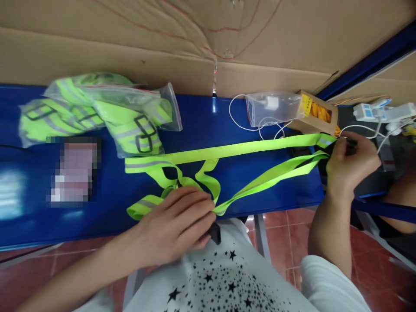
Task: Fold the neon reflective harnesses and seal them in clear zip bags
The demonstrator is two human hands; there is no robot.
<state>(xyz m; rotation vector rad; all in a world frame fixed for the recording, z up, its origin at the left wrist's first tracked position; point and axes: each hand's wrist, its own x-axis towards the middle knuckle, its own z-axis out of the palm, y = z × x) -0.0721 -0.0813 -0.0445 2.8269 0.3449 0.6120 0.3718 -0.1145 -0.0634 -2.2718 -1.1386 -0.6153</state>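
Note:
A neon-yellow reflective strap harness (234, 149) with grey stripes lies partly on the blue table and is stretched out to the right. My right hand (352, 160) is closed on its far right end, with a bit of black showing at the fingers. Two strap lengths run from that fist back toward the middle. My left hand (182, 219) is closed over the bunched straps near the table's front edge. A black plastic buckle (215, 233) sticks out below its fingers, which partly hide it. Loops of strap curl on the table beyond the left hand.
Bagged neon-yellow reflective straps (97, 112) lie at the back left, near a blurred-out phone-like object (76, 169). A clear plastic bag (274, 108), a cardboard box (316, 115), white cables and a power strip (383, 112) stand at right. A cardboard wall (143, 56) closes off the back.

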